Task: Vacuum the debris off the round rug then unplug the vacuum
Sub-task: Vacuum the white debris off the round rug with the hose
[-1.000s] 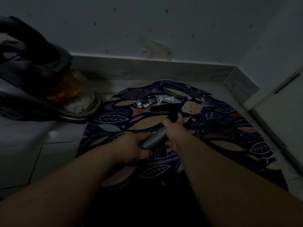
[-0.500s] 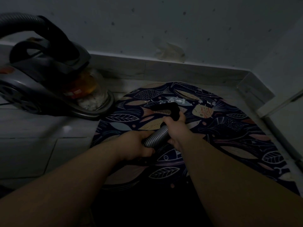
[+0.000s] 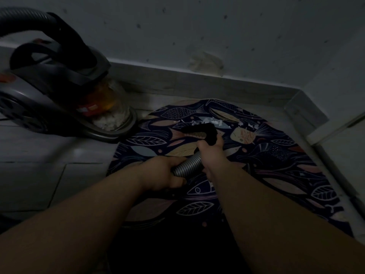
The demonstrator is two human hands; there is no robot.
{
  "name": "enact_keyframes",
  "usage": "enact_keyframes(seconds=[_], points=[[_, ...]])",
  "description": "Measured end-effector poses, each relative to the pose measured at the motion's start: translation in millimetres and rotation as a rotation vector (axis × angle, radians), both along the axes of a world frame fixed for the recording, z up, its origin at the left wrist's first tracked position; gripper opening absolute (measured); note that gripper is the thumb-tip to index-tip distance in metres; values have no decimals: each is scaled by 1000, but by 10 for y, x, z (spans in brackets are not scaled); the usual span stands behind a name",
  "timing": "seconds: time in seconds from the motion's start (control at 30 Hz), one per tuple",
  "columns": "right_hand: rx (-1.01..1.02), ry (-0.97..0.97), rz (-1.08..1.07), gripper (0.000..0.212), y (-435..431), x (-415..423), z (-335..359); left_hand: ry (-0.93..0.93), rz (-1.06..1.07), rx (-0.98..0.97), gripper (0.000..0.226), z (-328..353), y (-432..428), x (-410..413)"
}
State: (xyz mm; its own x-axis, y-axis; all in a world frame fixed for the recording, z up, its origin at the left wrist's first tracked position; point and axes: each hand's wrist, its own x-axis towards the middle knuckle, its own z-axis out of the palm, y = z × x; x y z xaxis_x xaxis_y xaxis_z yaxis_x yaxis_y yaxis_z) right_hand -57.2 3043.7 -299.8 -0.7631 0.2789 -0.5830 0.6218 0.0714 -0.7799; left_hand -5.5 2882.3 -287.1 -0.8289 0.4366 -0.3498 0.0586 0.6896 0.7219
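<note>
Head view, floor corner. I read both hands as closed on the vacuum line. The right hand (image 3: 212, 153) is curled round the neck of the black nozzle (image 3: 199, 132) where it joins the ribbed grey hose (image 3: 187, 165). The left hand (image 3: 160, 173) wraps the hose just behind it, at about 7 o'clock from the right. I judge the rear hold takes up the hose's springy pull so that the front hand can aim the head. The nozzle's brush strip is showing, so the head looks tilted rather than flat, and I cannot tell whether it touches the round rug (image 3: 276, 155). The debris (image 3: 211, 122), pale scraps, lies just beyond the nozzle at 12 to 1 o'clock from the right-hand grip, on the far part of the rug, with a few more flecks out at 2 o'clock. The vacuum (image 3: 49, 91) sits off the rug at 10 o'clock, its clear dust canister (image 3: 110, 117) just beside the rug's edge, probably kept close so the hose has slack. No plug or socket is in view.
</note>
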Motion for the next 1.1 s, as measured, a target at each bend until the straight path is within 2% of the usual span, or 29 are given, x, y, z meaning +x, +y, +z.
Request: enact_keyframes(seconds=[0.27,0.5,0.83,1.1], points=[[120,-11,-84,75,283,25,59,-13,-49,-3,66,-46,291,-61],[218,-21,-53,76,490,20,48,-5,-71,-49,78,-93,518,-80],[96,15,-73,78,491,-139,37,-5,-10,-20,78,-143,554,-174],[98,9,-7,77,425,-162,20,57,-3,-30,68,-101,479,-159]])
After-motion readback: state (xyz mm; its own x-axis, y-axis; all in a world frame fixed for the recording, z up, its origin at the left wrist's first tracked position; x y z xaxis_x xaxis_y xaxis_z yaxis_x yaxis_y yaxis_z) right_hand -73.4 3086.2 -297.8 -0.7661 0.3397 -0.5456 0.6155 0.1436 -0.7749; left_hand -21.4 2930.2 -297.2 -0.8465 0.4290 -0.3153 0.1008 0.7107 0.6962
